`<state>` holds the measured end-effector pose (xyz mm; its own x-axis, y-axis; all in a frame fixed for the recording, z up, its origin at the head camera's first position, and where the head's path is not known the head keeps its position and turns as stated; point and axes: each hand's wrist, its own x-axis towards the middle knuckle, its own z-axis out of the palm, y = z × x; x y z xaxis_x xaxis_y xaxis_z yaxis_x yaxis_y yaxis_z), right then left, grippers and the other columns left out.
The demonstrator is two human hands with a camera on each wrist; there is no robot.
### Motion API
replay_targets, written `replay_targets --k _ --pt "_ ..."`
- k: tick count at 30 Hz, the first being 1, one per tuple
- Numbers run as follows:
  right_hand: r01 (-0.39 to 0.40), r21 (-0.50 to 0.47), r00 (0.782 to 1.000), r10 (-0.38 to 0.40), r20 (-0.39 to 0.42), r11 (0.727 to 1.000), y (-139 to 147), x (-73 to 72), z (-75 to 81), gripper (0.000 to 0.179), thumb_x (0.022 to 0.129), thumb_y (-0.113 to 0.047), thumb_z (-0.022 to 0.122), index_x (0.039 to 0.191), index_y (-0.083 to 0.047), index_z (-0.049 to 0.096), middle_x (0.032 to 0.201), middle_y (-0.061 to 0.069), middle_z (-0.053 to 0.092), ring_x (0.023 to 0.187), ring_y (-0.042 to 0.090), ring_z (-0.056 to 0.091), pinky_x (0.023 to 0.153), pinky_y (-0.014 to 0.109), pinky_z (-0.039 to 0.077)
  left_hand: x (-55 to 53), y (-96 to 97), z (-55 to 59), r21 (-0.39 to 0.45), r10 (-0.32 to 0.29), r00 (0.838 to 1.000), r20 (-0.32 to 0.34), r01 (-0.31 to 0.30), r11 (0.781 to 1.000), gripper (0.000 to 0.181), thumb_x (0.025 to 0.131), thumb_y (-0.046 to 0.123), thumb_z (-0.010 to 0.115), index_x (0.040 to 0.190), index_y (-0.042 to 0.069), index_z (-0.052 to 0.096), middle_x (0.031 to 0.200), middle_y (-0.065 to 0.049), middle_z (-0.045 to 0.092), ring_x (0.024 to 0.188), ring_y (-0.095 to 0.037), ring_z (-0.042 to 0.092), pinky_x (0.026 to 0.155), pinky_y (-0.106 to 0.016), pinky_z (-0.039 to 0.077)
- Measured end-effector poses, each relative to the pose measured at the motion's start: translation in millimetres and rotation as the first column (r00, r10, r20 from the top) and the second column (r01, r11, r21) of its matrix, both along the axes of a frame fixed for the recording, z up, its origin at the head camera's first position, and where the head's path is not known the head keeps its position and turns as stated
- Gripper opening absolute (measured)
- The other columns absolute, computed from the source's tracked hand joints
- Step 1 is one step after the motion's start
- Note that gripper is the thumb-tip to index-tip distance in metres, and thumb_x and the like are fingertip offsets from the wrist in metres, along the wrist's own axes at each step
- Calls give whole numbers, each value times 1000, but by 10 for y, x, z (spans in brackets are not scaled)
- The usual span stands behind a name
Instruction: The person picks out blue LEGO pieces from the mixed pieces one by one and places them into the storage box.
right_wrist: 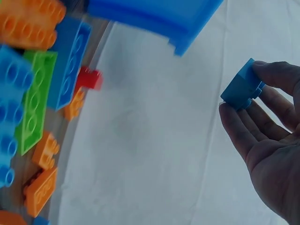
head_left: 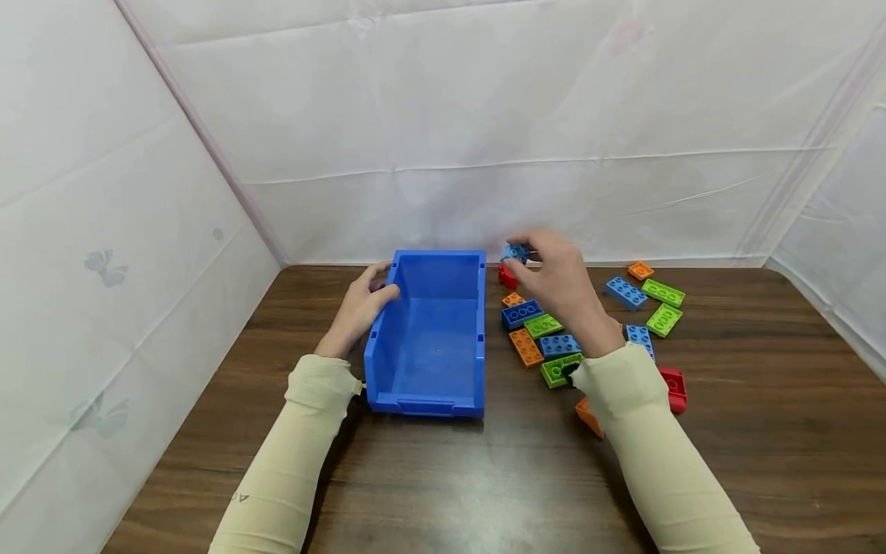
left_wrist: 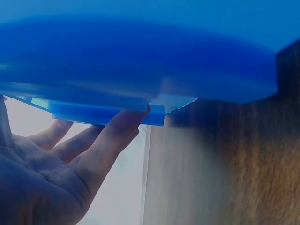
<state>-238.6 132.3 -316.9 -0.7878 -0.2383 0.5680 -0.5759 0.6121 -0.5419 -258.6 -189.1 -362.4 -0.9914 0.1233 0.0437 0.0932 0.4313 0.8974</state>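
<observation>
A blue plastic bin [head_left: 425, 406] stands on the table, its inside bare in the head view. My left hand [head_left: 356, 312] grips the bin's left wall, thumb over the rim and fingers outside; the left wrist view shows this hand [left_wrist: 79, 159] against the blue plastic. Just right of the bin's far end, my right hand [head_left: 562, 281] pinches a small light blue toy brick [head_left: 514, 252] between thumb and fingers. In the right wrist view that brick [right_wrist: 241, 86] is held up off the table. Below it lies a red brick [head_left: 508, 277], partly covered by the hand.
Several loose bricks lie right of the bin, among them a dark blue brick [head_left: 522, 315], an orange brick [head_left: 526, 348] and a green brick [head_left: 557, 372]. My right sleeve hides some. A light blue brick [head_left: 626, 293] lies farther right. White sheeting [head_left: 443, 208] borders the table's back.
</observation>
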Motion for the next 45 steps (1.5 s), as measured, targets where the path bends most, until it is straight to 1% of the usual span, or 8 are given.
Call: replay_targets --k 4,8,12,15,21,35,40,45 --pt "-41 34 998 43 -50 999 -142 90 37 33 98 -6 76 129 3 70 124 19 70 112 33 65 97 48 56 -1 -2 -4 -1 0 1000 4 0 1000 73 97 22 59 166 11 36 156 -27 49 136 -50 53 102 -67 49" --pt "-72 56 995 75 -61 996 -280 174 61 33 98 -8 77 128 2 71 127 17 70 115 32 65 98 48 55 5 -12 -10 4 2 1000 4 -2 1000 73 97 22 59 165 11 36 156 -27 49 136 -49 53 103 -68 48" --pt "-103 71 991 109 -80 992 -390 229 57 30 97 -6 76 126 2 71 121 16 71 95 29 65 83 43 57 10 -18 -3 8 -2 1000 1 2 1000 72 97 21 58 165 11 36 156 -26 49 137 -49 52 103 -68 48" --pt "-122 89 989 129 -78 988 -465 261 39 30 97 -5 77 125 2 71 120 16 71 89 26 64 78 40 57 9 -17 5 7 -4 1000 -1 4 1000 72 97 21 58 165 11 36 156 -27 49 137 -49 52 103 -68 48" --pt "-163 152 986 168 -20 975 -628 338 -9 34 96 -8 78 128 1 70 129 15 69 116 29 68 96 42 58 6 -12 3 2 -8 1000 0 8 1000 72 98 21 58 165 11 36 156 -27 48 138 -49 51 104 -68 47" --pt "-369 279 927 374 36 887 -963 495 -120 32 98 -11 77 128 -2 71 126 12 70 116 24 69 98 35 57 40 -77 15 9 5 1000 21 -5 1000 73 99 21 57 167 13 33 158 -27 47 137 -49 52 102 -66 49" --pt "-409 324 910 408 74 853 -1032 549 -147 31 99 -11 75 128 -1 70 125 11 69 115 23 69 98 34 57 21 -78 18 17 -1 1000 25 1 1000 74 98 22 57 167 13 33 158 -27 47 137 -49 52 103 -65 49" --pt "-408 391 911 394 120 825 -1071 578 -169 32 101 -13 73 130 -1 69 125 11 69 114 22 69 99 35 56 12 -77 19 29 -11 1000 24 10 1000 72 100 22 57 167 13 33 159 -26 46 140 -47 50 105 -65 48"
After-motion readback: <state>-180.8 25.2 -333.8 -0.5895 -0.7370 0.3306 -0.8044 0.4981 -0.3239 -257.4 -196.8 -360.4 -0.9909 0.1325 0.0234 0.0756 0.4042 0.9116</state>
